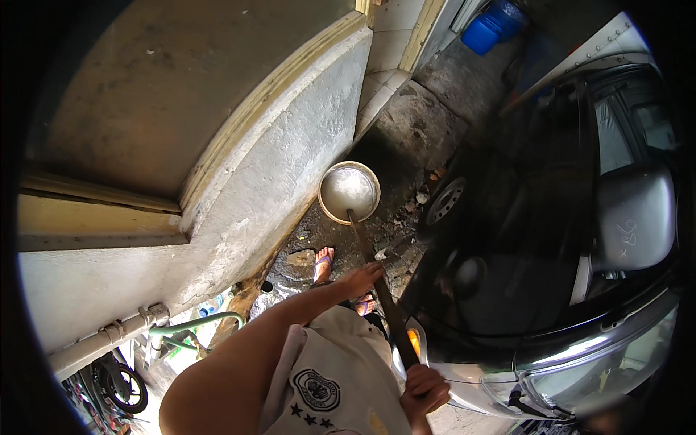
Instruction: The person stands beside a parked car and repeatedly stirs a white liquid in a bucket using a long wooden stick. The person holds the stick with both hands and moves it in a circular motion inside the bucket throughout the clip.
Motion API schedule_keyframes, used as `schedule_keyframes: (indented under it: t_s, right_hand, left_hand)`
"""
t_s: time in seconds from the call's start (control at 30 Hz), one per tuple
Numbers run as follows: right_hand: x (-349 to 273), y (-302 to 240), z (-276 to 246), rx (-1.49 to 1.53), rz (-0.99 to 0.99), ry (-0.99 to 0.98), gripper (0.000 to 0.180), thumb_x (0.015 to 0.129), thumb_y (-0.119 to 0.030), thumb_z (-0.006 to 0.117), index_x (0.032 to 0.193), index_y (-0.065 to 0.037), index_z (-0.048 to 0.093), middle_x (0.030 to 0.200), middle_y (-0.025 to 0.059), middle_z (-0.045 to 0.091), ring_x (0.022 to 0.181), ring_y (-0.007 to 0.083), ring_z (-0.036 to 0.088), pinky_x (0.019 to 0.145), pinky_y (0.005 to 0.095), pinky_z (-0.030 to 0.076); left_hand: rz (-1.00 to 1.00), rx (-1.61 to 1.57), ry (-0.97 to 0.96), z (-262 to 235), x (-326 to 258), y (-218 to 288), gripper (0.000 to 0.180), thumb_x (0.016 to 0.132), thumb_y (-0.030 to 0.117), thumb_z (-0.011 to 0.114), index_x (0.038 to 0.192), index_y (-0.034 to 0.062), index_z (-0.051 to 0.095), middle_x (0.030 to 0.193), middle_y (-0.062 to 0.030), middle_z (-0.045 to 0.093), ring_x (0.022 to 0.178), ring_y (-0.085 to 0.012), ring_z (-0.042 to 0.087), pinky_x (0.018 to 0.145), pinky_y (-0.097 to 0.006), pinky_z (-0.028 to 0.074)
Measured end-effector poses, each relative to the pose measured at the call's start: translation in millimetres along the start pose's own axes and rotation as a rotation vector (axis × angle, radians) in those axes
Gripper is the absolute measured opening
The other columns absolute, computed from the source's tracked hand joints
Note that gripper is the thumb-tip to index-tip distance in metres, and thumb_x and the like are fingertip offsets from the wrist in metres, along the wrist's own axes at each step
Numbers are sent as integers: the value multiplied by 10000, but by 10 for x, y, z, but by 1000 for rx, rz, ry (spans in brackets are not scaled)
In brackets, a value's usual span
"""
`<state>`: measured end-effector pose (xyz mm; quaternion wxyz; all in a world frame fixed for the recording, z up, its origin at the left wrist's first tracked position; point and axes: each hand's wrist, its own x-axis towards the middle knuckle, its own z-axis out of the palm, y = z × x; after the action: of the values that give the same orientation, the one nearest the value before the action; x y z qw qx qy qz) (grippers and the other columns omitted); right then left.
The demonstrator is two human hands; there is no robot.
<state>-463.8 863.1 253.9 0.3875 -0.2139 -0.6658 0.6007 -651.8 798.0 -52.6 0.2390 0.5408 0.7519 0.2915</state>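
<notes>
A long dark wooden pole [395, 317] slants from beside my body down into a round bucket [333, 216]. Pale, whitish liquid fills the bucket, and the pole's lower end dips in at its near side. My left hand [364, 278] is closed on the pole about midway along it. Lower down in the picture, my right hand [425, 391] wraps round the pole's upper end. My feet in flip-flops stand on the wet, dirty ground just short of the bucket.
A rough whitewashed wall [290, 130] runs along the left. Close on the right stands a dark vehicle [507, 239] with a side mirror [634, 217]. Rubble lies by its wheel [446, 201]. A green hose [210, 319], a pipe and a motorcycle [119, 384] are lower left; a blue container [493, 27] is far off.
</notes>
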Motion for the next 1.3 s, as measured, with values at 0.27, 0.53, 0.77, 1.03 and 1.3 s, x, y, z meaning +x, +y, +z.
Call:
schedule_keyframes:
  t_s: [0.27,0.53,0.77,1.03,1.3]
  right_hand:
    - [208,-83,-409,187,78,258,480,1031,-328,359,621,-83,401,439,86,379,399,207,391,545,393,457]
    - [2472,-839,625,105,87,19,489,1047,-318,375,639,-59,453,432,14,337,337,111,320,384,274,360]
    - [1722,19,335,254,14,68,464,1050,-277,326,631,-84,382,455,57,364,359,132,341,378,303,357]
    - [-613,222,-608,-100,279,620,472,1033,-373,354,615,-154,333,415,-2,236,375,133,246,553,343,407]
    - [1296,-569,-535,153,69,346,455,1054,-344,308,682,-115,435,399,5,300,320,114,251,429,295,366]
  left_hand:
    - [85,193,-106,-75,386,301,433,803,113,629,1200,5,495,1271,-181,521,1208,-344,513,958,-404,491]
    - [-9,-85,192,-1282,986,326,297,857,179,634,1099,38,534,840,-186,645,806,-380,658,729,-474,540]
    - [-25,12,138,-631,694,-129,336,863,138,615,1172,48,521,1020,-199,627,969,-358,635,829,-455,537]
    - [127,310,-76,519,13,206,501,778,110,644,1247,36,485,1317,-195,495,1248,-358,493,942,-410,512]
    - [99,67,74,-634,716,651,347,834,132,632,1139,16,514,986,-170,601,943,-343,622,767,-438,539]
